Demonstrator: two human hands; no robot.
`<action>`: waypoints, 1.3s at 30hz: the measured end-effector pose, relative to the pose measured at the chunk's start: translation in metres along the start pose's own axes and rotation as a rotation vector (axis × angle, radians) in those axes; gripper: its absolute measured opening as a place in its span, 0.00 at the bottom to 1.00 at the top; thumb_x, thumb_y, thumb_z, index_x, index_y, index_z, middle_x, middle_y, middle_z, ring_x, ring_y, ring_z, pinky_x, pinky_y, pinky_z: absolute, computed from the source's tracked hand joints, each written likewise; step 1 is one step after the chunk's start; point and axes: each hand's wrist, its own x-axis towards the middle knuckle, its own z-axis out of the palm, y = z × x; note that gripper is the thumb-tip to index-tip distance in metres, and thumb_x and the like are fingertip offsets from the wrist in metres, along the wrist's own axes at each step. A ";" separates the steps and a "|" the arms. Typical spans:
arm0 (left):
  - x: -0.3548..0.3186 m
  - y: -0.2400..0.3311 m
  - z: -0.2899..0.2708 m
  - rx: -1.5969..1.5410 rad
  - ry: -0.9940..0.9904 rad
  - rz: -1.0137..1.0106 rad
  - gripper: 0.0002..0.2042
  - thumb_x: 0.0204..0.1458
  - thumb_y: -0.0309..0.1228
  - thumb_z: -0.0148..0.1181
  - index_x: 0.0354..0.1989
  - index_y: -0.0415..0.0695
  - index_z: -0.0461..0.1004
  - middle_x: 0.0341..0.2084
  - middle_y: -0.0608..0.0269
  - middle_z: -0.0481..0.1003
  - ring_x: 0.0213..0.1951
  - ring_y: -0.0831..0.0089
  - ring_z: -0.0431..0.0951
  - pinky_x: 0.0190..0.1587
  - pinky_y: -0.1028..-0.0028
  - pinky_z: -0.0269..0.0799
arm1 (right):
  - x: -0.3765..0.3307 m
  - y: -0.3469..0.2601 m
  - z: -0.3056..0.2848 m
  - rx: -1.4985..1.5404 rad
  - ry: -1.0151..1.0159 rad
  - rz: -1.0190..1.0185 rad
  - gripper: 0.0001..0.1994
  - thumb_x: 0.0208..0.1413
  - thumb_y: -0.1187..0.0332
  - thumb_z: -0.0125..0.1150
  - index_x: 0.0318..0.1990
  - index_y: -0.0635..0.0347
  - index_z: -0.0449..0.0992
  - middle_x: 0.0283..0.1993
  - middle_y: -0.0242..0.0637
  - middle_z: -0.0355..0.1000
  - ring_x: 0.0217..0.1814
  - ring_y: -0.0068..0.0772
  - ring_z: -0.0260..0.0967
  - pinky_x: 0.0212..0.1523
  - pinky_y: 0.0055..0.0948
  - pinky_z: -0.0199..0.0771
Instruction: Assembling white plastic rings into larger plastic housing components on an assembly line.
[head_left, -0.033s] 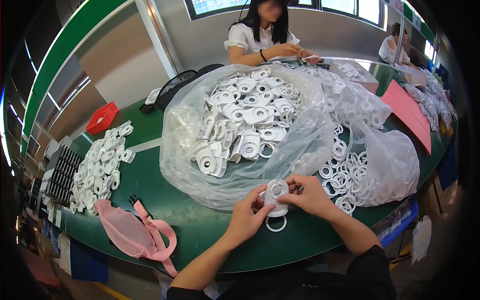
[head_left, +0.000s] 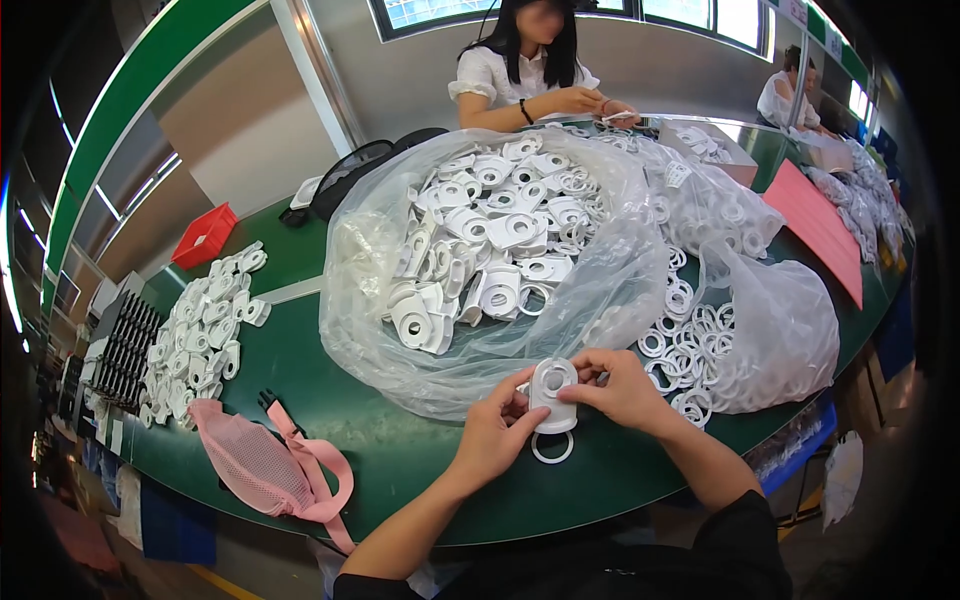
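Note:
Between both hands, just in front of the big bag, is a white plastic part [head_left: 553, 410] with a rounded end and a round hole. My left hand [head_left: 497, 425] grips its left side, thumb on the flat lower face. From the right, my right hand [head_left: 615, 388] pinches it, thumb near the round hole. A loose white ring [head_left: 552, 447] lies on the green table just below the held part. Beyond my hands, a large clear plastic bag [head_left: 365, 255] lies spread wide, with a heap of similar white parts [head_left: 510, 230] inside.
White rings [head_left: 700, 345] spill beside a second plastic bag [head_left: 785, 335] at the right. More white parts [head_left: 205, 330] are piled at the left, near black stacked trays [head_left: 125, 345] and a red bin [head_left: 203, 237]. A pink mesh bag [head_left: 255, 460] lies front left. A co-worker [head_left: 530, 80] sits opposite.

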 end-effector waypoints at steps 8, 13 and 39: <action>-0.003 0.008 0.006 -0.051 0.017 0.017 0.26 0.47 0.24 0.62 0.57 0.46 0.66 0.20 0.68 0.71 0.23 0.85 0.70 0.27 0.81 0.67 | 0.007 0.017 0.006 0.160 0.098 0.018 0.11 0.50 0.66 0.63 0.26 0.67 0.75 0.21 0.30 0.71 0.22 0.14 0.62 0.23 0.17 0.61; -0.009 0.015 0.008 0.131 0.063 0.122 0.25 0.46 0.24 0.63 0.56 0.46 0.67 0.19 0.64 0.71 0.22 0.81 0.70 0.28 0.80 0.68 | 0.002 0.005 0.015 -0.095 0.208 0.020 0.19 0.44 0.58 0.69 0.19 0.64 0.70 0.17 0.31 0.68 0.18 0.17 0.61 0.19 0.22 0.60; 0.032 0.037 -0.180 -0.596 1.125 0.461 0.31 0.56 0.30 0.53 0.64 0.41 0.44 0.56 0.54 0.59 0.52 0.67 0.66 0.52 0.69 0.65 | 0.001 0.004 0.008 -0.254 0.126 -0.326 0.08 0.48 0.73 0.60 0.37 0.61 0.77 0.30 0.41 0.74 0.30 0.37 0.71 0.32 0.27 0.70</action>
